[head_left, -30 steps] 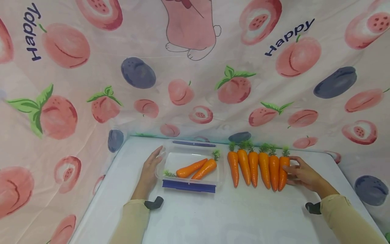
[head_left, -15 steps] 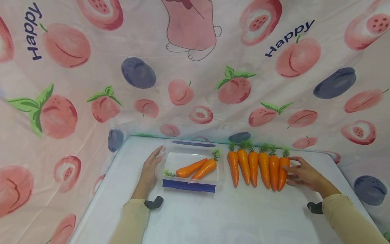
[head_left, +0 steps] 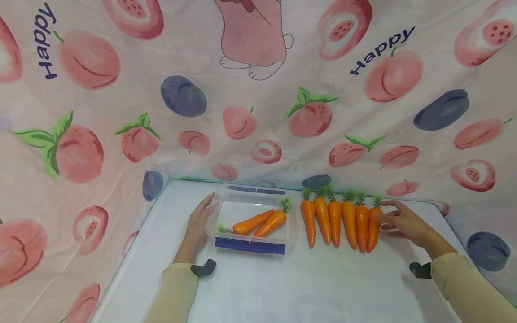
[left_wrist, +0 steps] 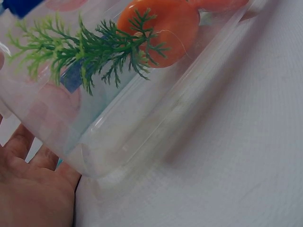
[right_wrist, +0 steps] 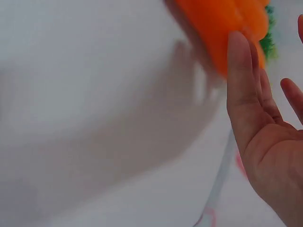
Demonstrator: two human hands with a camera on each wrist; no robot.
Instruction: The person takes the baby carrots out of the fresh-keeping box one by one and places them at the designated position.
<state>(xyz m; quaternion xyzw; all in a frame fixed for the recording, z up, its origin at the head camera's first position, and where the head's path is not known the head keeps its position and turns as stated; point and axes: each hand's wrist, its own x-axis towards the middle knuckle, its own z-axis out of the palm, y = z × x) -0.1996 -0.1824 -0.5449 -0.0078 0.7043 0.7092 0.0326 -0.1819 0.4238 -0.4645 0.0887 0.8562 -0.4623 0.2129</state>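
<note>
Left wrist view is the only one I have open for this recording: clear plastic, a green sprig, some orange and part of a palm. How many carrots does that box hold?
Observer: Two carrots, as the head view shows; they lie side by side in the clear box.

Reviewer: Are any carrots outside it?

Observer: Yes, six more carrots lie in a row to the right of the box.

Reviewer: And where is the person's other hand?

Observer: The right hand is at the rightmost carrot of that row, on its outer side; I can't tell whether the fingers press on it.
</note>
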